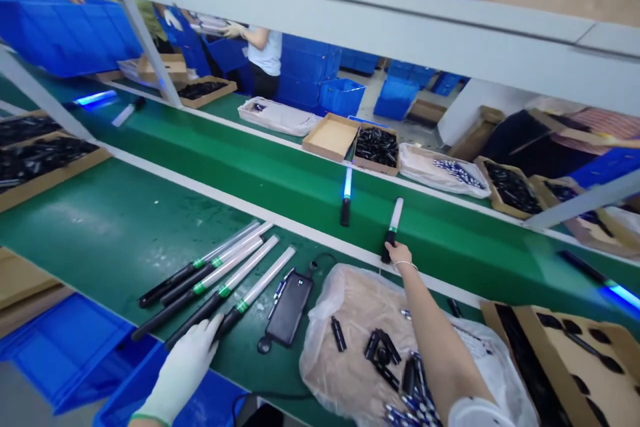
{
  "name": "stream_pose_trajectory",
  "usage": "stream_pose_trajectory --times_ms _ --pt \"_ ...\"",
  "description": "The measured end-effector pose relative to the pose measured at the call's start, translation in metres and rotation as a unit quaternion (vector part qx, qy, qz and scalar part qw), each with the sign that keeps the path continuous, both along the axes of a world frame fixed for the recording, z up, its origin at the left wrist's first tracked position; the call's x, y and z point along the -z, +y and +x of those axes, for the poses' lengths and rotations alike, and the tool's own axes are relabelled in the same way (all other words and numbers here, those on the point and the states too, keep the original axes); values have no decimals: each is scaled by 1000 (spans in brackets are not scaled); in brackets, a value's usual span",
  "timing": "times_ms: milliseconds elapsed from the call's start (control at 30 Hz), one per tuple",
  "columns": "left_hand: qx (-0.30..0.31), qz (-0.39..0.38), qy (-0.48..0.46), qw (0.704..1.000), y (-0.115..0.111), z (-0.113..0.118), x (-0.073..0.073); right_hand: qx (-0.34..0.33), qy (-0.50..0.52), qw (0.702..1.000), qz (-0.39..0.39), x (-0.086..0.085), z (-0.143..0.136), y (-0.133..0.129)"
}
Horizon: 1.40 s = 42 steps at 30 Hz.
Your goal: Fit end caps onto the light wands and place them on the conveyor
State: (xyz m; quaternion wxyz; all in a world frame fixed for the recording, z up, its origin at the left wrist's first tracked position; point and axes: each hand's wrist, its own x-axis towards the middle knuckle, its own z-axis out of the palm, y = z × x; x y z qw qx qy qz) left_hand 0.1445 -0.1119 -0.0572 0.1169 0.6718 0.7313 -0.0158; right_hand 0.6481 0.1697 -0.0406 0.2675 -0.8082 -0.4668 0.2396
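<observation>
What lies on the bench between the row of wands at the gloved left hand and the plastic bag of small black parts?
In the head view, a black phone with a pen beside it.

Green belt (280,180), blue crates (65,33) — white-gloved left hand (187,363), black-handled wands (210,277) with green bands.

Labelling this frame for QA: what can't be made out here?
Head view only:
- Right hand: fingers wrapped around the baton handle, so the grip underneath is hidden.
- Left hand: glove covers the handle ends of the batons it rests on.
- Small black parts on the plastic bag: partly hidden by the right forearm and cut off by the bottom edge.
- Phone screen: too small to read.
</observation>
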Motion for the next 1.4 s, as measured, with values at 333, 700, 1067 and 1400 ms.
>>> stream_pose_trajectory --times_ms 333,700,1067,1400 --pt "-48 -30 -105 993 0 7 -5 -15 415 895 165 -46 -70 -110" --pt "-68 15 -145 987 -7 1 1 -104 487 845 194 -75 -68 -178" --pt "-38 136 -254 957 8 64 -96 -126 550 808 170 -87 -77 -190" --pt "140 -41 -656 741 95 259 -177 -124 626 761 119 -109 -119 -243"
